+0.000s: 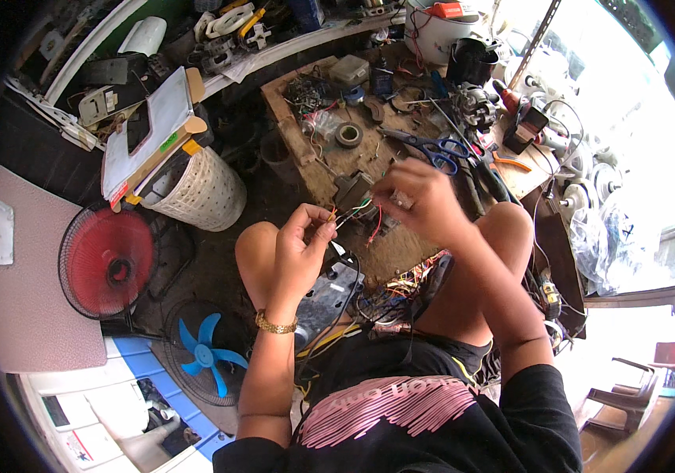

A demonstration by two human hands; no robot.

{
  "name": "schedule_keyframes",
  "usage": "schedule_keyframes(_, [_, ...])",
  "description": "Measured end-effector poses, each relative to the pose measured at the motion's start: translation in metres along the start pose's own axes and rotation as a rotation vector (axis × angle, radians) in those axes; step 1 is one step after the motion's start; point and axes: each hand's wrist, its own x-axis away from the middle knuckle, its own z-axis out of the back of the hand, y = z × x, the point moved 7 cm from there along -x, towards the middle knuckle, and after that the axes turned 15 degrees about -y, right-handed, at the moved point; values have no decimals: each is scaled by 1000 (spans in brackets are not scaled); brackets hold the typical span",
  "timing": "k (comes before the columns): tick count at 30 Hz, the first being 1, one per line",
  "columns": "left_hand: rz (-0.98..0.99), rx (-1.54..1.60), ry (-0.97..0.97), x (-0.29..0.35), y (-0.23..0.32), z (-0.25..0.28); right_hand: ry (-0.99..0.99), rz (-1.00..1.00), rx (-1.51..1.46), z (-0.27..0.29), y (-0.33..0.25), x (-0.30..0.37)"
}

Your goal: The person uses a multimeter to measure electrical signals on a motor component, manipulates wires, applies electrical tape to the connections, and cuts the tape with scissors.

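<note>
Wires (356, 211), thin and coloured red, green, white and orange, are held stretched between both hands above the knees of a seated person. Left hand (300, 246) is seen raised with a gold bracelet (276, 323) at the wrist; its thumb and forefinger are pinched narrowly on the near ends of the wires. Right hand (416, 199) is curled just beside it, fingertips closed on the far ends of the same bundle, with a loose red strand hanging below the pinch. Directly beyond the held wires, a low wooden workbench (306, 150) is recorded, cluttered with small parts. On it, just past the right hand, blue-handled scissors (440, 150) are laid; farther out, a roll of dark tape (348, 135) is set. Beneath the grip, between the knees, a grey plastic housing (330, 296) with trailing cables is placed, touching or near the left leg; which cannot be told. Well off to the left of the left hand, a white wicker basket (205, 193) is stood, with a red fan guard (107, 260) beside it and a blue fan blade (203, 353) nearer the left elbow. Far beyond the right hand, a white round pot (440, 35) is noted at the bench's end.
</note>
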Motion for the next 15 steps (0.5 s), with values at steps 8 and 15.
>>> schedule_keyframes(8, [21,-86,111,0,-1,0,98,-157,259,-54,-17,16])
schedule_keyframes(15, [91,-55,54,-4,-4,4,122,-203,71,-35,-11,34])
